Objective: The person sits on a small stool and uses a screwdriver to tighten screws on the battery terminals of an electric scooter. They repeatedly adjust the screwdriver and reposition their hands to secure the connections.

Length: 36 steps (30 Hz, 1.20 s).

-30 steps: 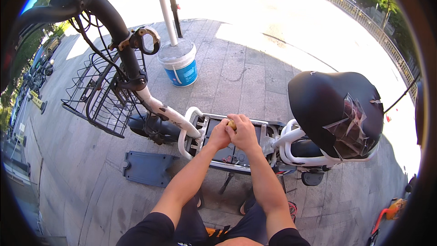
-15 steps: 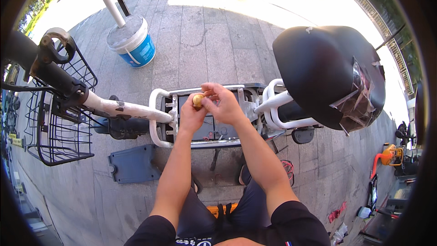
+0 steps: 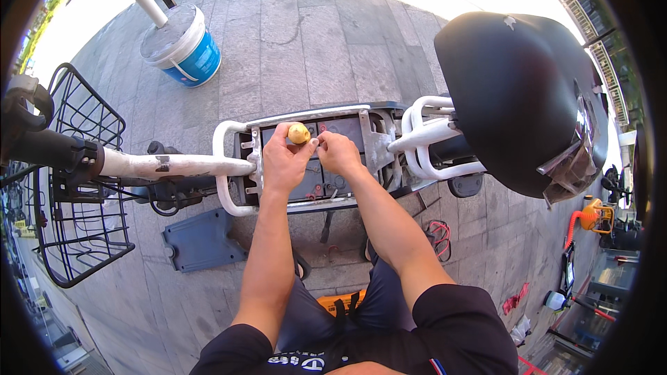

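My left hand [image 3: 286,156] grips a small rounded yellow object [image 3: 298,133], perhaps a handle, over the open footboard of a white-framed electric bike. My right hand [image 3: 337,153] is just right of it, fingers curled and pinched, with whatever they hold too small to make out. Beneath both hands the frame's battery bay holds dark grey battery blocks [image 3: 338,180] with small red parts on them. A white steering column [image 3: 177,165] joins at the left, and a big black seat [image 3: 500,90] with a torn transparent covering is at the right.
A black wire basket [image 3: 83,236] is on the left. A grey panel [image 3: 201,239] lies on the paving. A white-and-blue bucket [image 3: 187,62] holds a pole beyond the bike. Red cables [image 3: 439,239], an orange tool with coiled hose [image 3: 596,219] and other equipment lie to the right.
The view has tilted and shifted, bringing the bike higher in the picture. My right hand has drawn back from wrapping over the yellow object, which now shows clearly in my left hand.
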Tool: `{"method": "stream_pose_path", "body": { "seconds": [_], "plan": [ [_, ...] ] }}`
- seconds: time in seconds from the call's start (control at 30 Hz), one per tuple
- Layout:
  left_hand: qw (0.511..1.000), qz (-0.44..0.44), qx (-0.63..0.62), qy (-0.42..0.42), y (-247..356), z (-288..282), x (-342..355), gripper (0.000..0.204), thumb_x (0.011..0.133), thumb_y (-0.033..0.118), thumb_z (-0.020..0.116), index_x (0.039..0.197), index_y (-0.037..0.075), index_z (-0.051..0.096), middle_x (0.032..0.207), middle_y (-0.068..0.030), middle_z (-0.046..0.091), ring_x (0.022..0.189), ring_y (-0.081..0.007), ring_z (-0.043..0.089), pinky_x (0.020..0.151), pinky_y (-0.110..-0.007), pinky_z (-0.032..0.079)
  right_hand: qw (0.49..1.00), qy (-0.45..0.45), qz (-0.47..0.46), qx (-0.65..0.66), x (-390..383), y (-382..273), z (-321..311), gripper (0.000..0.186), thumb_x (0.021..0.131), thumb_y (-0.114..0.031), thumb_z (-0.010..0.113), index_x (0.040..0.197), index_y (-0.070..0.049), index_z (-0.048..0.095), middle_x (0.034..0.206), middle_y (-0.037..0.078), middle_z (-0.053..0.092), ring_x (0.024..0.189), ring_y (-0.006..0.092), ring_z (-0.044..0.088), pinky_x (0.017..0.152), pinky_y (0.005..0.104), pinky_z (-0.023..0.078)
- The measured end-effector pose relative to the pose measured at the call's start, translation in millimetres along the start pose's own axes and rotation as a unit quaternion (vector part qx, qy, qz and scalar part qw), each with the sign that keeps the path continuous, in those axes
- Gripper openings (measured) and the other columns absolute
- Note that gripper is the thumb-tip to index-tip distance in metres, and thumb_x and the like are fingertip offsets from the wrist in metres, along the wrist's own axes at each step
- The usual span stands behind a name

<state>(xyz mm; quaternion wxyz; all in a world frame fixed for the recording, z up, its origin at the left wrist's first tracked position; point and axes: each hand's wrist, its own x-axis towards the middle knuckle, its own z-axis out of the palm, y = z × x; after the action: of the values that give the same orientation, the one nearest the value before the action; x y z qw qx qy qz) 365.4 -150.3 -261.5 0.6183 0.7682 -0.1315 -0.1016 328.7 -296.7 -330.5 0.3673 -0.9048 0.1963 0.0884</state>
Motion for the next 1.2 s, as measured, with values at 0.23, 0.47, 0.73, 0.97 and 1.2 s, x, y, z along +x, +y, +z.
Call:
{"method": "stream_pose_path", "body": {
  "seconds": [0.23,0.47,0.73,0.97,1.2],
  "plan": [
    [0.982,-0.099,-0.16,-0.003,2.2,3.4,9.5,0.034,0.082,-0.002,0.072,0.11,0.005,0.054,0.085,-0.0002,0.059,0.07,-0.0052,0.057,0.058,-0.022,0.048,0.999,0.001,0.001,-0.032,7.4,5.1,15.3,0.022,0.084,-0.019,0.066,0.104,-0.013,0.067,0.098,0.012,0.07,0.094,0.0338,0.067,0.08,0.0456,0.054],
    [0.996,-0.037,-0.057,-0.058,7.4,-0.6,6.8,0.029,0.081,0.001,0.071,0.107,0.002,0.056,0.083,-0.0041,0.062,0.073,-0.0089,0.061,0.065,-0.027,0.052,0.997,-0.012,0.019,-0.072,8.9,-4.9,19.6,0.027,0.088,-0.033,0.066,0.104,-0.012,0.066,0.107,0.016,0.068,0.099,0.0372,0.067,0.083,0.0487,0.054],
    [0.988,0.079,0.033,0.127,23.8,-6.5,2.4,0.035,0.077,0.009,0.085,0.088,0.005,0.052,0.077,0.0012,0.055,0.068,-0.0067,0.05,0.061,-0.023,0.046,0.997,0.021,0.008,-0.078,9.0,-4.2,31.2,0.019,0.084,-0.026,0.069,0.095,-0.011,0.066,0.101,0.012,0.068,0.095,0.0349,0.068,0.08,0.0478,0.055],
    [0.974,0.097,-0.138,0.153,17.2,-26.8,-0.6,0.029,0.084,0.003,0.077,0.096,0.005,0.051,0.081,-0.0022,0.061,0.063,-0.0054,0.056,0.053,-0.018,0.046,0.995,0.068,-0.015,-0.075,10.5,1.7,42.5,0.019,0.084,-0.028,0.071,0.092,-0.011,0.067,0.099,0.013,0.066,0.093,0.0346,0.067,0.079,0.0463,0.054],
    [0.96,0.029,-0.219,0.172,24.8,-32.7,-1.4,0.03,0.083,0.003,0.079,0.096,0.006,0.052,0.083,0.0007,0.059,0.069,-0.0047,0.053,0.059,-0.019,0.047,0.994,0.071,-0.012,-0.082,9.3,-0.7,41.2,0.015,0.086,-0.024,0.068,0.092,-0.01,0.067,0.098,0.013,0.065,0.092,0.035,0.066,0.079,0.0465,0.054]
  ]
}}
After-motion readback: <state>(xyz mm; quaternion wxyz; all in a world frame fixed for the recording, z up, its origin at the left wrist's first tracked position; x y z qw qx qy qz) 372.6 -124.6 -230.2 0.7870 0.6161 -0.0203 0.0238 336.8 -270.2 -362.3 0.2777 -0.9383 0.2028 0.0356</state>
